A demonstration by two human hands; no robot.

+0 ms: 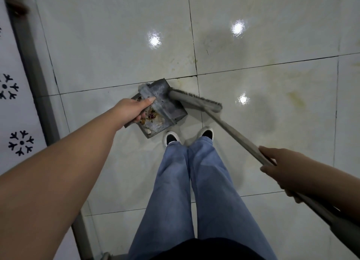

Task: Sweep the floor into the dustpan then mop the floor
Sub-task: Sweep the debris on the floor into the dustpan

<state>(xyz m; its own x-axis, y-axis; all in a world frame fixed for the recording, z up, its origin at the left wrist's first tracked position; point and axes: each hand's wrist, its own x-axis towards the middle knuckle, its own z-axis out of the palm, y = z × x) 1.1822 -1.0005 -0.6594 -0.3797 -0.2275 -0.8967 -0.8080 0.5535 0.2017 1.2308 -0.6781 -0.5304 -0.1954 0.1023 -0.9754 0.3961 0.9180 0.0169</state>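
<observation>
A grey metal dustpan rests on the glossy tiled floor just ahead of my feet, with scraps and dirt lying inside it. My left hand is shut on the dustpan's upright handle. A grey broom has its brush head pressed against the pan's right edge, bristles facing away from me. Its long handle runs down to the right into my right hand, which grips it.
My legs in blue jeans and white shoes stand just behind the dustpan. A grey metal frame rail and a white panel with black snowflake marks run along the left. Yellowish stains mark the tiles at right.
</observation>
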